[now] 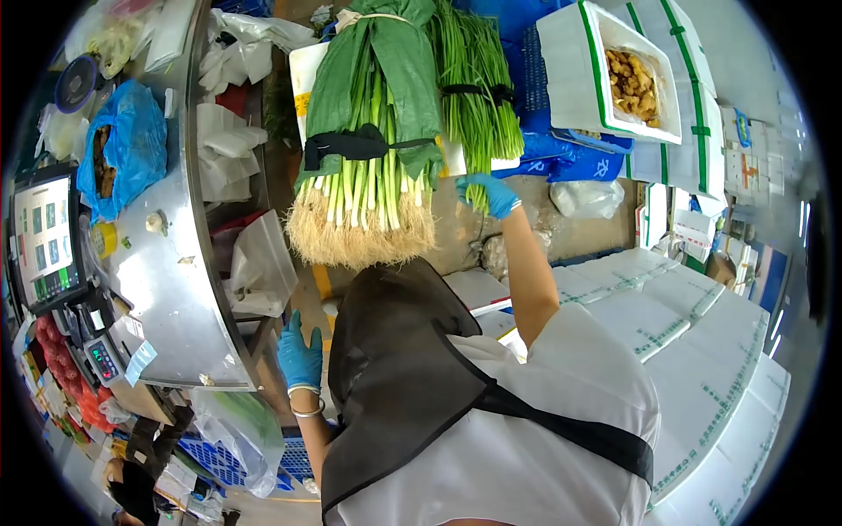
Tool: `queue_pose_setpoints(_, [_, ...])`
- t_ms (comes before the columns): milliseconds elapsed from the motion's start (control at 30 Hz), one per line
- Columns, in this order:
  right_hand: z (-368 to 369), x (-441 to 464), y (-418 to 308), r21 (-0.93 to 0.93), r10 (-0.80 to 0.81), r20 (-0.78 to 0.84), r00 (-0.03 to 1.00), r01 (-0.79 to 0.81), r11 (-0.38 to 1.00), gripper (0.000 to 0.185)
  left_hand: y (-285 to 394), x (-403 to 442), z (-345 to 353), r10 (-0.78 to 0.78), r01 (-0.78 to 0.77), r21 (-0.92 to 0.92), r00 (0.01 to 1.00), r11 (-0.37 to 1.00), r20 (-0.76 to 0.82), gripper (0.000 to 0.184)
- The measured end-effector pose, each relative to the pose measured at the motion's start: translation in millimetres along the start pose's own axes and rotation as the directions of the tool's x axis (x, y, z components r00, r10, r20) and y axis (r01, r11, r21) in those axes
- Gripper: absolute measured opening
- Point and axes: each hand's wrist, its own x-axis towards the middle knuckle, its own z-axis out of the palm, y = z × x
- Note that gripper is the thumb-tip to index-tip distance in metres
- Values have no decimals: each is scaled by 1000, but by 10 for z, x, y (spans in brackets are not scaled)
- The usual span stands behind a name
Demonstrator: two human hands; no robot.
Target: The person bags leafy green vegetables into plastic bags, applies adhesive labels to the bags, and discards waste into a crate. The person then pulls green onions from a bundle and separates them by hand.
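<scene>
My right hand (491, 195), in a blue glove, is closed around the lower end of a bunch of chives (467, 105), long thin green stalks with a black tie. Left of it lies a large bundle of spring onions (373, 175) with white stems and shaggy roots towards me. A green cloth (399, 66) and a black band (351, 145) wrap that bundle. My left hand (300, 353), also gloved in blue, hangs beside the metal table's edge with its fingers apart and nothing in it.
On the left, a metal table (197, 289) carries a blue bag (127, 145), a screen (46, 237) and a garlic bulb (155, 223). A foam box of ginger (631, 88) stands at upper right. White boxes (702, 377) lie at right. A person (132, 486) is at lower left.
</scene>
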Motion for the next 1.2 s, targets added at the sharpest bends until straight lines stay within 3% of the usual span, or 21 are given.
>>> queue_pose_setpoints(67, [104,-1,84,137,-55,108,993,40,990,20,-5,27,-14,55,-56,-15,998,998,-42,52])
queue_pose_setpoints(133, [511,-418,-1,354,-34,153,988,-23,935,12,54,29,-58,91,-100,-64,988,993,-124,52])
queue_pose_setpoints(200, [946,-824,52,559,-82,283,956,-95,824,12,172,11,-136,50,-59,-70,992,996,-116,48])
queue_pose_setpoints(233, [1175,-1008,94,562,-96,394,914,-157,812,16,218,-7,-172,6,-19,-110,993,994,-116,46])
queue_pose_setpoints(267, [1395,-1172,175,591,-87,426,901,-205,780,19,265,29,-251,-75,76,-154,997,985,14,46])
queue_pose_setpoints(300, [1669,-1347,196,508,-34,355,934,-162,846,18,329,-7,-318,-76,64,-217,996,974,-47,47])
queue_pose_setpoints(367, [2103,-1580,311,415,-23,486,873,-208,886,10,306,21,-295,-66,46,-500,998,865,-23,56])
queue_pose_setpoints(433, [2371,-1783,535,259,41,518,855,-202,944,7,380,35,-438,-2,112,-924,993,366,119,62])
queue_pose_setpoints(533, [2708,-2000,649,-20,148,519,842,-161,987,13,492,211,-752,153,63,-994,985,89,76,57])
queue_pose_setpoints(633, [2982,-2024,874,-436,290,619,730,13,900,18,381,95,-1211,380,-59,-998,924,2,-54,57])
queue_pose_setpoints(700, [3406,-2162,951,-676,427,617,661,168,717,19,79,-123,-1413,308,-30,-988,948,-152,-76,59])
queue_pose_setpoints(733, [3574,-2202,1054,-676,441,665,603,235,698,20,-142,-270,-1411,255,-15,-967,964,-253,-82,60])
queue_pose_setpoints(767, [3779,-2273,1131,-735,503,657,562,328,593,22,-354,-462,-1394,199,-5,-934,976,-358,-82,60])
queue_pose_setpoints(800, [4032,-2354,1213,-771,566,636,524,418,479,24,-559,-694,-1415,100,-92,-915,985,-392,-142,60])
queue_pose_setpoints(833, [4272,-2435,1337,-785,629,604,490,504,361,26,-710,-1012,-1541,-36,-266,-916,963,-300,-268,59])
queue_pose_setpoints(900, [4697,-2548,1720,-566,633,710,308,784,254,35,-1183,-1583,-1484,-180,-375,-902,923,-213,-341,49])
queue_pose_setpoints(1000, [5599,-2957,2378,-133,710,704,29,987,91,51,-1837,-2417,-1167,-503,-601,-795,712,-77,-490,34])
queue_pose_setpoints(1033, [5833,-3049,2690,-19,742,669,-28,998,55,51,-2052,-2671,-1033,-563,-675,-738,607,8,-561,32])
queue_pose_setpoints(1067, [6063,-3122,3027,95,773,629,-80,995,25,50,-2248,-2883,-904,-634,-744,-668,514,6,-578,31])
queue_pose_setpoints(1167, [6777,-3272,4159,421,794,485,-366,894,155,40,-2955,-3325,-484,-777,-827,-541,239,153,-583,32])
queue_pose_setpoints(1200, [6918,-3225,4586,485,769,453,-451,849,212,33,-3161,-3412,-323,-818,-818,-551,200,163,-540,33])
